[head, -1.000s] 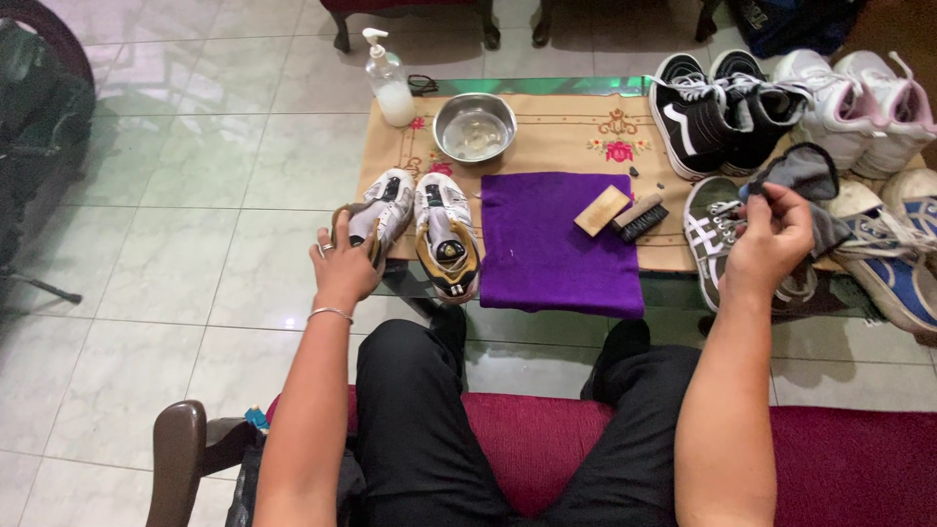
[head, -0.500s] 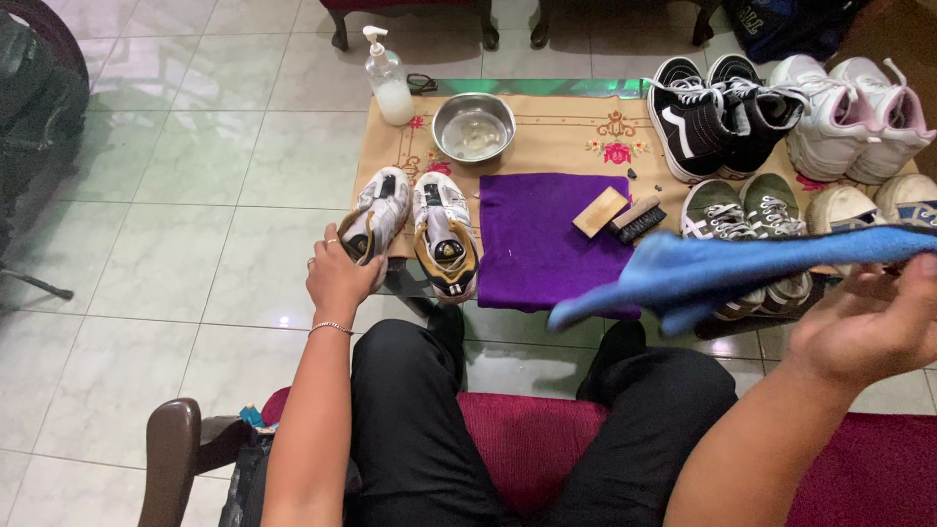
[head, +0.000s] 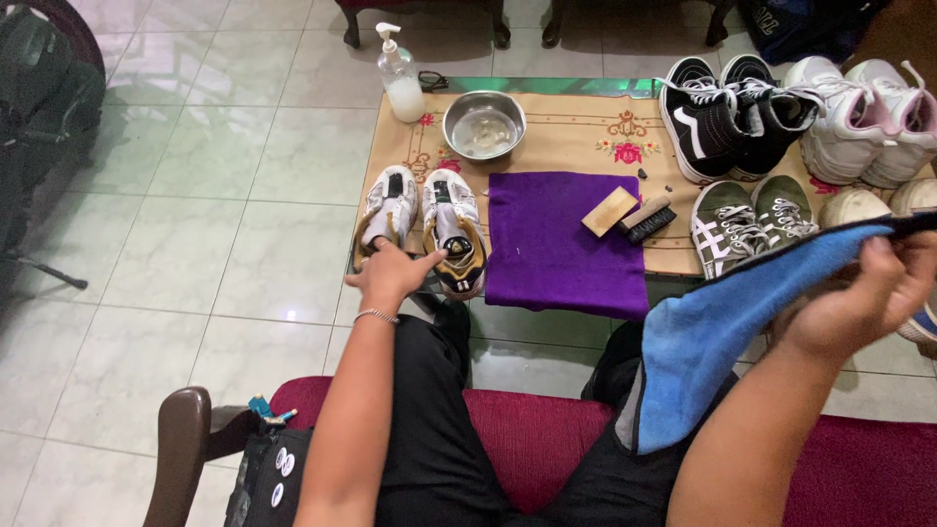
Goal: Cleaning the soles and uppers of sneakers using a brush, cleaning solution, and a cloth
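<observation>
At the near edge of the bench, around seven o'clock from its middle, my left hand is now resting between the heels of the white-and-gold shoes, fingers spread and touching both rather than cupped on the left shoe's heel as it was a second ago. It is closing on nothing that I can see. My right hand, out at three o'clock, is clamping the blue cloth, which half a second ago was stretched flat across the view and is now hanging down over my right knee, one corner pinched up high. I am reading that as the cloth being gathered and the pair being steadied, so wiping looks close, though no shoe is lifted yet.

Around the pair: a purple cloth is lying just beside them at three o'clock, with a wooden brush on its far right corner. A steel bowl is sitting at twelve o'clock, and a pump bottle at eleven. Black high-tops, green sneakers and white-and-pink shoes are crowding the right end.

Nothing is lying between my left hand and the pair. The hanging cloth is covering part of my lap and hiding the bench's near right edge.
</observation>
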